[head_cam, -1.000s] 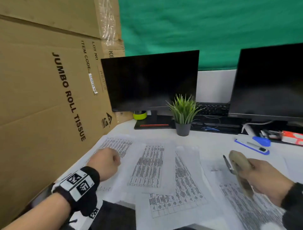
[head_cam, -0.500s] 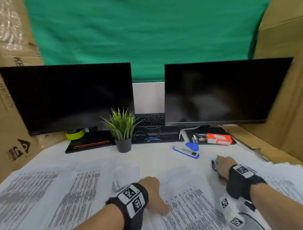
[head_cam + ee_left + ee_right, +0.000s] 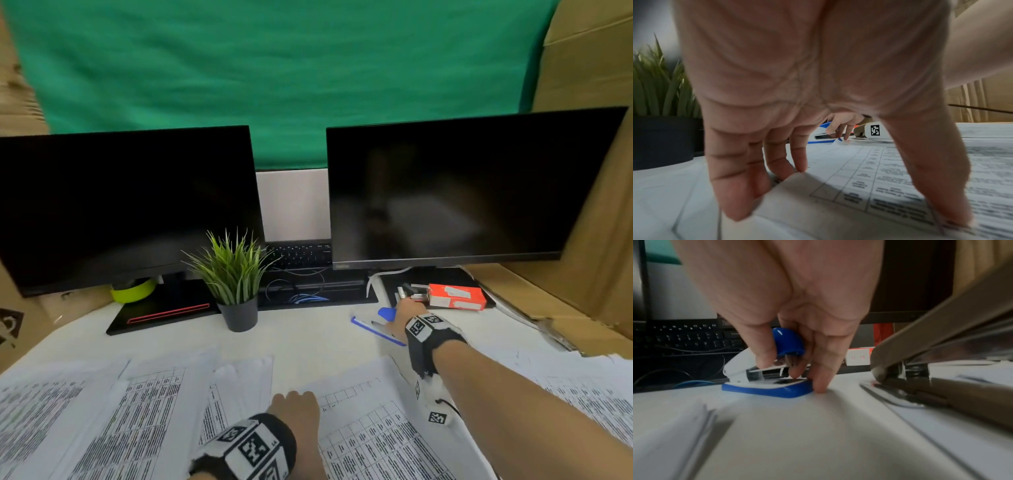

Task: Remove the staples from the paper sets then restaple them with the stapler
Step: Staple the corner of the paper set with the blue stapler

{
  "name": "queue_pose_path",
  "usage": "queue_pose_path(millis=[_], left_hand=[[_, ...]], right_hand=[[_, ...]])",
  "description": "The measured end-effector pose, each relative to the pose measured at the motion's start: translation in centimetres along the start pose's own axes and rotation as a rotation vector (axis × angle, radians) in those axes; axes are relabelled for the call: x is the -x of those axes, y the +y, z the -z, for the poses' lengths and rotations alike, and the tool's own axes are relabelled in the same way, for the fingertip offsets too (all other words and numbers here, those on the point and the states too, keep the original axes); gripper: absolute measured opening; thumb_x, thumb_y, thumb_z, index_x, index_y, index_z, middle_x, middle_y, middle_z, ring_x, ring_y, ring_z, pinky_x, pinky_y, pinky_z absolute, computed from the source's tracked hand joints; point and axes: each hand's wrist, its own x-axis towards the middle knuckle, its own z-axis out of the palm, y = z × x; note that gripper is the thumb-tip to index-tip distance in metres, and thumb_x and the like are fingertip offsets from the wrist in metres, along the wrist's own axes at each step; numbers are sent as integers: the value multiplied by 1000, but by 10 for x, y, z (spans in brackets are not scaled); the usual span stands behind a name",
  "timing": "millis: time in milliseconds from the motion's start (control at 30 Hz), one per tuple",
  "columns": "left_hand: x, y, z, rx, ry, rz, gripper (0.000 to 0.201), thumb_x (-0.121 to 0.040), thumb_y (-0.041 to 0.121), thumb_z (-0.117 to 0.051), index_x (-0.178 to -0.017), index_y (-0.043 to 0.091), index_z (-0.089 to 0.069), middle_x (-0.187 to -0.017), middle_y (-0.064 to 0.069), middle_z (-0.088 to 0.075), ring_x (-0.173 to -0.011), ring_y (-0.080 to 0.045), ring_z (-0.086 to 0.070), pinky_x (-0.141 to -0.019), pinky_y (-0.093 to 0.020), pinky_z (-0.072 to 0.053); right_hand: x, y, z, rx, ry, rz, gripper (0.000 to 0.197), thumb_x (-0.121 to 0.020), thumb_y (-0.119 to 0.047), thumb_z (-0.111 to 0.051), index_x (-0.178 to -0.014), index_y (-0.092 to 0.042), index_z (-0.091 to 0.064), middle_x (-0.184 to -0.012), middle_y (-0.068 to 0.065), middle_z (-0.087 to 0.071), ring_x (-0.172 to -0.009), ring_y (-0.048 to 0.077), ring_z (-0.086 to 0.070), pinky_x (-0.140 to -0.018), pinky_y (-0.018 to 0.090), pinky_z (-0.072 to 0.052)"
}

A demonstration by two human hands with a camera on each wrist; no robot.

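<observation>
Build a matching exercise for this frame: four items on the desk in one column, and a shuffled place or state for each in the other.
Items
1. blue and white stapler
2. grey stapler
3. potted plant
4. red box

Places or states
A. in front of the left monitor
B. on the base of the right monitor
C. being taken by the right hand
D. lying on the desk to the right of that hand, untouched

Pairs: 1-C, 2-D, 3-A, 4-B

"No 35" mirrored, red box
</observation>
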Motion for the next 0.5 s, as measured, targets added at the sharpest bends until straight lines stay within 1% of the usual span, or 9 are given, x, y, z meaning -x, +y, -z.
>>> queue_pose_path(millis=[67, 100, 133, 167, 200, 267, 300, 400, 500], left_hand=[[3, 0, 0, 17, -13, 2, 58, -87, 28, -66, -131, 3, -39, -97, -3, -52, -117, -26, -56, -92, -31, -44], [4, 1, 0, 30, -13, 5, 58, -87, 28, -66, -131, 3, -39, -96, -2, -53, -116, -25, -57, -90, -30, -45], [3, 1, 0, 39, -11, 11, 59, -87, 28, -67, -132, 3, -38, -105, -5, -57, -115, -24, -58, -89, -29, -45], [4, 1, 1, 45, -12, 19, 60, -87, 29, -68, -133, 3, -39, -118, -7, -57, -116, -24, -57, -90, -30, -44], [6, 2, 3, 45, -26, 24, 62, -87, 30, -70, -134, 4, -38, -127, -9, -54, -118, -25, -54, -92, -30, -44], [11, 5, 10, 37, -96, 9, 76, -81, 39, -76, -135, 4, -36, -133, -10, -45, -124, -26, -47, -97, -34, -41], [14, 7, 14, 26, -124, -10, 83, -77, 44, -77, -137, 5, -34, -133, -11, -42, -125, -26, -43, -98, -35, -40], [19, 7, 17, 40, -129, -37, 90, -75, 46, -77, -140, 8, -29, -133, -9, -40, -125, -25, -40, -98, -34, -39], [20, 3, 15, 199, -145, -30, 101, -67, 46, -83, -140, 12, -23, -129, -6, -46, -118, -24, -48, -96, -35, -48]], right_hand=[[4, 2, 6, -26, -1, 3, 30, -91, -28, -56, -114, -9, -54, -91, 3, -56, -82, 17, -56, -73, 25, -46], [10, 5, 12, -82, 7, 6, 28, -90, -29, -58, -110, -8, -56, -87, 3, -57, -79, 17, -56, -71, 26, -47], [17, 10, 17, -178, 15, 9, 27, -88, -28, -61, -104, -6, -58, -83, 5, -59, -77, 20, -59, -71, 29, -50], [27, 15, 22, -372, 35, 27, 26, -85, -26, -64, -98, -4, -61, -82, 8, -63, -78, 24, -62, -72, 33, -54], [43, 20, 27, -659, 46, 48, 23, -85, -20, -67, -94, 0, -62, -83, 13, -67, -79, 29, -65, -74, 37, -58], [83, 27, 34, -1233, -18, 93, 13, -86, -6, -66, -96, 2, -62, -90, 17, -69, -82, 30, -68, -73, 36, -60], [104, 31, 37, -1387, -93, 113, 12, -86, -2, -64, -98, -1, -62, -93, 16, -69, -86, 30, -68, -75, 36, -60], [141, 46, 25, -1524, -300, 83, 19, -82, 10, -59, -98, 0, -56, -93, 19, -65, -88, 33, -65, -75, 42, -59], [163, 60, 0, -1488, -374, -87, 19, -78, 17, -48, -90, 5, -56, -85, 19, -57, -80, 32, -60, -63, 35, -58]])
